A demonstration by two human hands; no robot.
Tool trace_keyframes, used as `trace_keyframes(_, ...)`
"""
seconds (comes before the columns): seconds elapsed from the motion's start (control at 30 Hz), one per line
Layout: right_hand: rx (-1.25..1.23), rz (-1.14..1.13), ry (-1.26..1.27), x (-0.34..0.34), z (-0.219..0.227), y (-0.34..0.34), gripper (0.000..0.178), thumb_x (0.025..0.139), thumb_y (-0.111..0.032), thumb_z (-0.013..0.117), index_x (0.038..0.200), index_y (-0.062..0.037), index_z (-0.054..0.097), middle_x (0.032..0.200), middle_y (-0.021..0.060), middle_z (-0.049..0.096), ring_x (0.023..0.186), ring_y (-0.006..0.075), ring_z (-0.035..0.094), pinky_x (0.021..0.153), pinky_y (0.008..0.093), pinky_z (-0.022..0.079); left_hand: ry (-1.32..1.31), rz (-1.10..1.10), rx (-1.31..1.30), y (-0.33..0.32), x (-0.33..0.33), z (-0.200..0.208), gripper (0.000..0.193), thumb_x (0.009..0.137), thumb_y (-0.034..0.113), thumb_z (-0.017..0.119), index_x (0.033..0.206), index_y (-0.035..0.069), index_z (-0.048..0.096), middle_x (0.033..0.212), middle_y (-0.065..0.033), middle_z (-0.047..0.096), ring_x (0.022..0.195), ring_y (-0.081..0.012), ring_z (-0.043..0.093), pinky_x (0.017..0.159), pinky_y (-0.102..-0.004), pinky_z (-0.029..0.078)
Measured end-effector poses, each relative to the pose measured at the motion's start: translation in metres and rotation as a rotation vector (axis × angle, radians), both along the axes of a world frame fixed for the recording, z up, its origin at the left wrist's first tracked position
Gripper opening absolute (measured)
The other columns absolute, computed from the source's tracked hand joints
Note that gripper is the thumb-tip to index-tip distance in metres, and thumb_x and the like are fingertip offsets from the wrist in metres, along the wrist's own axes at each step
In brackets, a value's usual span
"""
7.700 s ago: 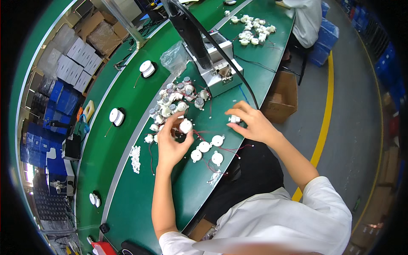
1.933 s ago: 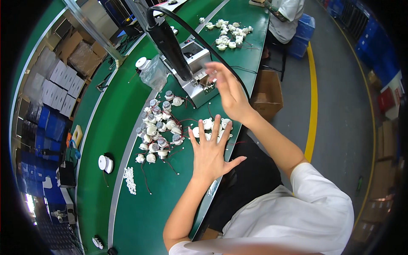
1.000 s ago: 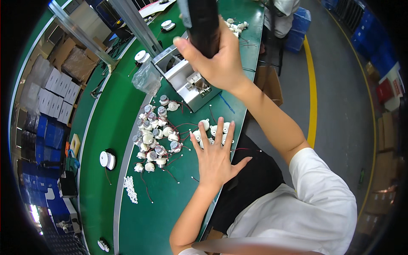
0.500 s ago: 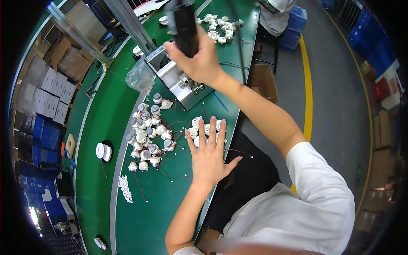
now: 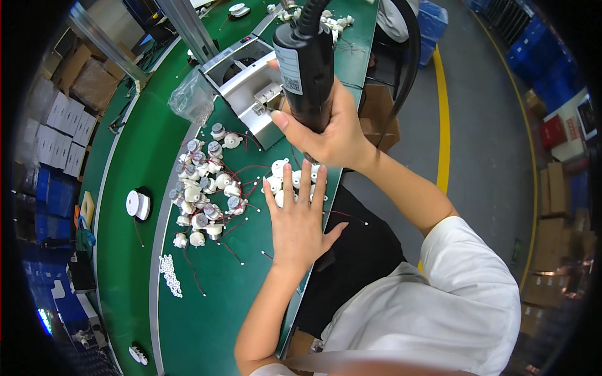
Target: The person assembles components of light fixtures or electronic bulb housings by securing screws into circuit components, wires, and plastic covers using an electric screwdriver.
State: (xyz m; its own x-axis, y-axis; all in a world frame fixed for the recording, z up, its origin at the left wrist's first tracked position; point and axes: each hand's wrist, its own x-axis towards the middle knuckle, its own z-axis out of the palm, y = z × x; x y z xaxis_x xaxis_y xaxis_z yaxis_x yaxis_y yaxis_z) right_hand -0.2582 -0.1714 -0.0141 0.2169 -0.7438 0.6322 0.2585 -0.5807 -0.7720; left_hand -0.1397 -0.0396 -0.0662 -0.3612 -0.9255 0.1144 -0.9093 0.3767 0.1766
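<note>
Right hand [image 5: 338, 133] is gripping a black corded tool [image 5: 304, 72], fingers wrapped round it, while the left hand [image 5: 295, 232] is resting, fingers apart, over white round parts [image 5: 279, 167] near the edge of the bench [image 5: 213, 326], good work probably calling for light, even pressure and a tool held square.

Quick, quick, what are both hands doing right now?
Left hand: open, spread over some white, round plastic parts.
Right hand: closed, holding a black, cylindrical handheld tool.
</note>
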Motion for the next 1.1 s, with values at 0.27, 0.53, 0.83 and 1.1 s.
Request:
trace_keyframes(0.27, 0.035, 0.038, 0.013, -0.001, -0.017, 0.015, 0.046, 0.088, -0.007, 0.079, 0.124, -0.0011, 0.052, 0.087, -0.0030, 0.056, 0.076, 0.0031, 0.048, 0.065, 0.0216, 0.041, -0.059, -0.010, 0.013, 0.001, -0.001, -0.001, 0.093, 0.081, 0.063, 0.075, 0.152, 0.009, 0.051, 0.161, -0.0162, 0.040, 0.155, -0.0430, 0.024, 0.121, -0.0729, 0.012)
trace_keyframes(0.53, 0.018, 0.136, 0.006, 0.000, -0.015, 0.018, 0.028, 0.089, 0.003, 0.073, 0.112, 0.0012, 0.058, 0.083, 0.0003, 0.062, 0.075, 0.0058, 0.056, 0.068, 0.0257, 0.046, 0.053, -0.020, -0.032, 0.002, 0.002, -0.003, 0.094, 0.075, 0.055, 0.083, 0.146, 0.002, 0.053, 0.151, -0.0197, 0.048, 0.148, -0.0445, 0.034, 0.120, -0.0707, 0.019)
trace_keyframes(0.83, 0.044, 0.164, 0.049, -0.004, -0.021, 0.012, 0.017, 0.089, 0.002, 0.073, 0.095, -0.0025, 0.058, 0.082, 0.0009, 0.060, 0.073, 0.0068, 0.053, 0.065, 0.0255, 0.044, 0.073, -0.020, -0.035, 0.000, 0.002, -0.002, 0.093, 0.075, 0.056, 0.082, 0.146, 0.003, 0.054, 0.150, -0.0210, 0.051, 0.150, -0.0451, 0.032, 0.121, -0.0707, 0.016)
trace_keyframes(1.1, -0.075, 0.094, 0.026, 0.014, 0.011, -0.021, 0.039, 0.099, -0.002, 0.067, 0.134, 0.0022, 0.050, 0.068, -0.0009, 0.057, 0.054, 0.0055, 0.053, 0.052, 0.0239, 0.042, 0.069, -0.019, -0.043, 0.001, 0.005, -0.004, 0.104, 0.074, 0.058, 0.082, 0.158, 0.011, 0.043, 0.164, -0.0162, 0.038, 0.154, -0.0445, 0.028, 0.122, -0.0707, 0.013)
